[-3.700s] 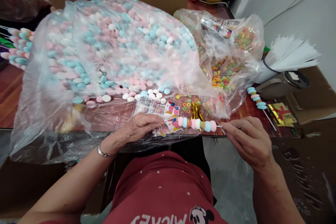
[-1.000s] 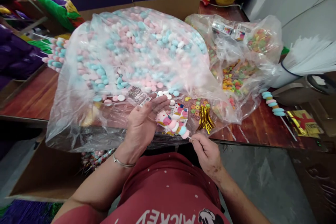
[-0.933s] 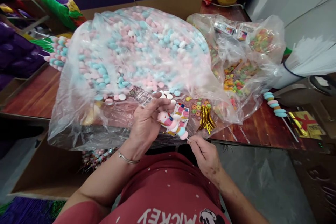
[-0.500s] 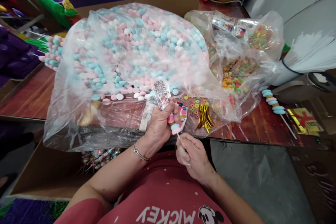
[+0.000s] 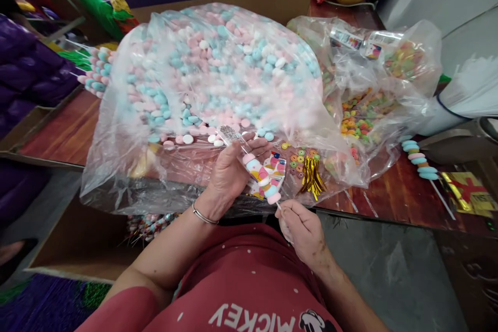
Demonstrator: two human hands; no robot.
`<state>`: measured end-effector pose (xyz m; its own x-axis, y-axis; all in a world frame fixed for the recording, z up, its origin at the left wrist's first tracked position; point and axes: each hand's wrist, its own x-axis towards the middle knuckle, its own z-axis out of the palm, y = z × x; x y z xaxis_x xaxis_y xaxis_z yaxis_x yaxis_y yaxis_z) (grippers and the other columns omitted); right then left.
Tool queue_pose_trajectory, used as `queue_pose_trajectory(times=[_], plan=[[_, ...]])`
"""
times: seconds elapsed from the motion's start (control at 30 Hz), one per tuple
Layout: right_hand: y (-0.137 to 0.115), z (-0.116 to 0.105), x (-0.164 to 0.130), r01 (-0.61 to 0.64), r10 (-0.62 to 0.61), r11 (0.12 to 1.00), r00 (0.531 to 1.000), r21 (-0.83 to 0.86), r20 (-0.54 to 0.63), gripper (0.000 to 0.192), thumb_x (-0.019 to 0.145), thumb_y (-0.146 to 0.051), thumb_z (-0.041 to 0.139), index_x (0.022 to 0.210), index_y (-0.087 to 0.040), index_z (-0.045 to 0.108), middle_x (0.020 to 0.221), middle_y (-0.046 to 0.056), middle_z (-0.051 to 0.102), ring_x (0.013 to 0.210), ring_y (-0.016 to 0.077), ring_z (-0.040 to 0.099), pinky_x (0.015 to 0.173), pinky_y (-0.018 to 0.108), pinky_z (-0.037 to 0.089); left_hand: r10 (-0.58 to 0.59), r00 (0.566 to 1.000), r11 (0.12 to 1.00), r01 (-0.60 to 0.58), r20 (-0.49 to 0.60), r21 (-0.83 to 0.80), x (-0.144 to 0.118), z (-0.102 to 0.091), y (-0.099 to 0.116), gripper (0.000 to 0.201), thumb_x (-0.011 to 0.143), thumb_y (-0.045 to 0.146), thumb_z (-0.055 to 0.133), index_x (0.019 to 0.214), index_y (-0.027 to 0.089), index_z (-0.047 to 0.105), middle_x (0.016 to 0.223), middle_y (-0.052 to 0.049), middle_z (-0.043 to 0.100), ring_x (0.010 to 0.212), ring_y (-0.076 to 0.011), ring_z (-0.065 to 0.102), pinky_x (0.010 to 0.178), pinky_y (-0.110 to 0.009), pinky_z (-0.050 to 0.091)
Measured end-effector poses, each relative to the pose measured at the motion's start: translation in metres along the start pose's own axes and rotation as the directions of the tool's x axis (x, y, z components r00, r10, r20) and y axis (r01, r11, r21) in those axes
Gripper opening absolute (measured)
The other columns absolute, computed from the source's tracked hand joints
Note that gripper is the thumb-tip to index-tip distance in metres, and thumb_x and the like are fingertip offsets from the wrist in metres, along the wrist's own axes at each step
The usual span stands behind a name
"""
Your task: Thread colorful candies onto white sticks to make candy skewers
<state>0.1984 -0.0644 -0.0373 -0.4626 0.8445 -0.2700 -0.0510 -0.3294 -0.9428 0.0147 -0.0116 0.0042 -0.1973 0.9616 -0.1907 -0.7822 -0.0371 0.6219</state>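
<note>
Two hands on a candy skewer [image 5: 261, 178], left hand [image 5: 229, 174] fingers cupping sweets, right hand [image 5: 305, 228] fingers pinching stick, candy bag [image 5: 202, 78] behind.

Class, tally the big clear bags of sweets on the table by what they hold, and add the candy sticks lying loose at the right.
Bag of pink, blue and white candies: 1
Bag of coloured ring candies: 1
Loose candy stick: 1
Total: 3
</note>
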Motion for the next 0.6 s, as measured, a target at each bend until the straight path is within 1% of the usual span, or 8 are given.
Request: queue_pose_trajectory(times=[0.07,0.17,0.23,0.3,0.37,0.47,0.53,0.6], plan=[[0.003,0.003,0.002,-0.045,0.045,0.996,0.999,0.077,0.010,0.028,0.088,-0.042,0.053,0.075,-0.018,0.057,0.044,-0.010,0.035,0.039,0.0049,0.025,0.039,0.019,0.019,0.003,0.999,1.000,-0.003,-0.037,0.003,0.000,0.004,-0.001,0.045,0.061,0.036,0.085,0.094,0.014,0.063,0.073,-0.002,0.070,0.070,-0.0182,0.069,0.071,-0.032,0.056],[0.004,0.012,0.006,-0.114,0.114,0.972,0.993,0.204,0.009,0.026,0.086,-0.041,0.056,0.073,-0.018,0.056,0.040,-0.011,0.031,0.036,0.0042,0.021,0.038,0.019,0.018,-0.018,0.998,1.000,0.018,-0.066,-0.003,-0.003,0.009,-0.006,0.034,0.062,0.024,0.082,0.086,0.014,0.060,0.061,0.004,0.060,0.050,-0.0097,0.057,0.050,-0.022,0.046],[0.004,0.018,0.008,-0.134,0.140,0.957,0.990,0.256,-0.006,0.025,0.084,-0.040,0.057,0.071,-0.019,0.054,0.039,-0.012,0.029,0.035,0.0040,0.019,0.037,0.018,0.018,-0.046,0.997,0.999,0.044,-0.066,-0.025,-0.007,0.011,-0.013,0.031,0.063,0.022,0.081,0.084,0.014,0.059,0.057,0.006,0.055,0.045,-0.0069,0.050,0.045,-0.020,0.040],[0.005,0.022,0.010,-0.103,0.120,0.967,0.991,0.233,-0.057,0.025,0.084,-0.040,0.056,0.071,-0.019,0.054,0.040,-0.012,0.030,0.035,0.0043,0.020,0.036,0.018,0.018,-0.075,0.995,0.996,0.073,-0.062,-0.044,-0.012,0.012,-0.020,0.033,0.064,0.023,0.081,0.086,0.014,0.058,0.055,0.007,0.051,0.044,-0.0059,0.046,0.045,-0.019,0.038],[0.005,0.023,0.011,-0.040,0.057,0.991,0.990,0.129,-0.127,0.025,0.085,-0.041,0.054,0.072,-0.019,0.054,0.042,-0.011,0.032,0.037,0.0050,0.024,0.036,0.018,0.019,-0.102,0.993,0.994,0.100,-0.054,-0.048,-0.017,0.011,-0.029,0.036,0.065,0.025,0.082,0.090,0.015,0.058,0.055,0.007,0.052,0.045,-0.0062,0.047,0.047,-0.020,0.039],[0.005,0.019,0.012,0.061,-0.088,0.987,0.980,-0.151,-0.180,0.026,0.089,-0.040,0.049,0.075,-0.019,0.055,0.047,-0.009,0.037,0.041,0.0065,0.032,0.040,0.018,0.026,-0.107,0.993,0.994,0.106,-0.045,-0.033,-0.026,0.010,-0.042,0.038,0.066,0.028,0.083,0.091,0.015,0.057,0.058,0.006,0.055,0.050,-0.0080,0.053,0.052,-0.021,0.043],[0.001,0.015,0.014,0.141,-0.223,0.915,0.958,-0.379,-0.181,0.023,0.090,-0.036,0.048,0.078,-0.019,0.057,0.052,-0.007,0.042,0.045,0.0071,0.037,0.044,0.019,0.031,-0.100,0.994,0.995,0.100,-0.042,-0.008,-0.032,0.010,-0.049,0.038,0.066,0.029,0.083,0.091,0.015,0.057,0.060,0.005,0.057,0.055,-0.0098,0.057,0.057,-0.023,0.045],[-0.004,0.013,0.015,0.215,-0.350,0.809,0.924,-0.548,-0.154,0.020,0.090,-0.032,0.047,0.080,-0.019,0.059,0.055,-0.005,0.047,0.047,0.0075,0.040,0.047,0.020,0.034,-0.104,0.994,0.995,0.104,-0.024,0.010,-0.035,0.012,-0.051,0.040,0.065,0.031,0.084,0.091,0.016,0.058,0.060,0.005,0.058,0.060,-0.0124,0.062,0.063,-0.026,0.048]])
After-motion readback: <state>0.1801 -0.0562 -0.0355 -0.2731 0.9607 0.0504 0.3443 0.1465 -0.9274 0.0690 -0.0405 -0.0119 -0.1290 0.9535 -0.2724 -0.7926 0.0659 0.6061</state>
